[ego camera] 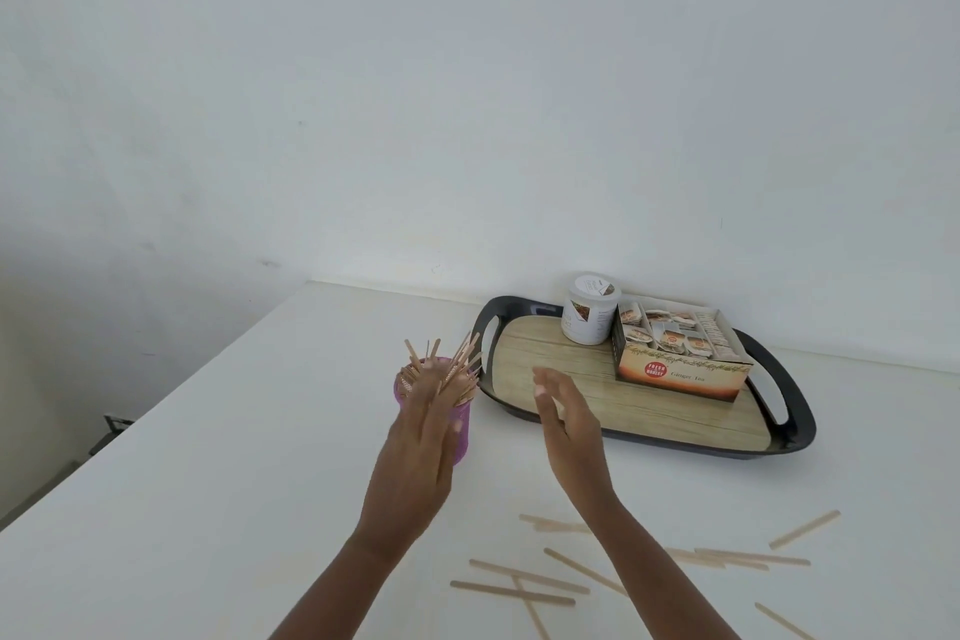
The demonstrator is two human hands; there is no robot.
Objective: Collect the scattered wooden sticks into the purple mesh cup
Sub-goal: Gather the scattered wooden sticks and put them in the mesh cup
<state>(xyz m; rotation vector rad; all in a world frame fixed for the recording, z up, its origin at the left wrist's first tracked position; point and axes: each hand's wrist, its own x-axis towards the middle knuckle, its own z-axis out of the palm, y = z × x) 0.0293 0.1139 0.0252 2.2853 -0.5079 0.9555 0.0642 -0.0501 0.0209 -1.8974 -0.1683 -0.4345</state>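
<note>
The purple mesh cup (461,437) stands upright on the white table, left of the tray, with several wooden sticks (464,358) fanning out of its top. My left hand (421,437) lies against the cup's near side, its straight fingers reaching up to the rim among the sticks and its thumb on the cup's wall. To the right, my right hand (566,424) hovers in the air with its fingers straight and holds nothing. Several more loose sticks (511,591) lie scattered flat on the table at the near right, some crossing each other.
A dark tray (795,418) with a wood-look floor sits at the back right against the wall. It carries a white jar (589,309) and an open ginger tea box (680,369). The table's left edge (171,390) runs diagonally, with floor beyond.
</note>
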